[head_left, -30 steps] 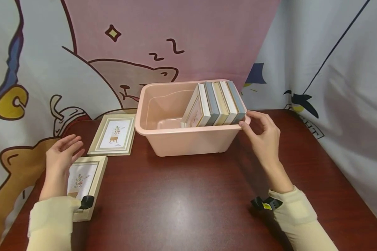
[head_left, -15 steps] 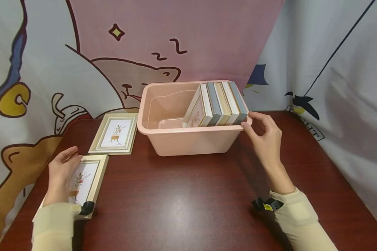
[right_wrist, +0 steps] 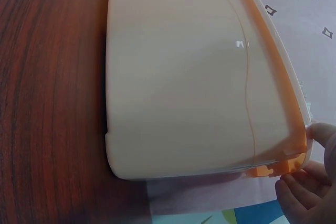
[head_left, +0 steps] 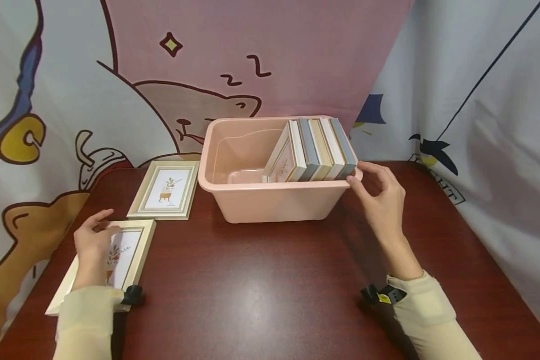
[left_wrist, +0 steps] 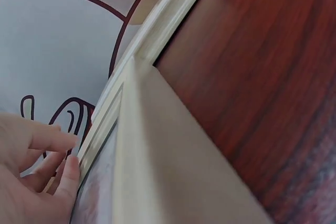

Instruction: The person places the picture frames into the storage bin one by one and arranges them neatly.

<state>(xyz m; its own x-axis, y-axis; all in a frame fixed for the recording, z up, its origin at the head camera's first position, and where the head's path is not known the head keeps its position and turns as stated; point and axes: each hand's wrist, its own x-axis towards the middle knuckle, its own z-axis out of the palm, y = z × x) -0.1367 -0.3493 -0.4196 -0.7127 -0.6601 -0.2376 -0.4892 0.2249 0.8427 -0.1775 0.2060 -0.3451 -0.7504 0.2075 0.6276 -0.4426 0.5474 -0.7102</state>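
In the head view my left hand [head_left: 92,245] is over the left side of a cream picture frame [head_left: 135,270] lying on the table. Its fingers are loosely bent near the frame's far edge. In the left wrist view the thumb [left_wrist: 68,177] is at the frame's border, with the other fingers apart from it. My right hand [head_left: 384,205] pinches the right front corner of a pink plastic bin's rim [head_left: 279,186]. Several picture frames [head_left: 317,150], white, blue-grey and cream, stand on edge in the bin's right part. Another cream frame [head_left: 164,190] lies face up left of the bin.
A dark red-brown table [head_left: 252,285] bears everything. Cartoon-printed cloth [head_left: 310,60] hangs behind it and along both sides. The bin stands near the back, its left half showing bare floor.
My left hand has come down from above onto the nearer cream frame, its fingers bending more. The right hand stays at the bin's rim. The whole head view has shifted slightly.
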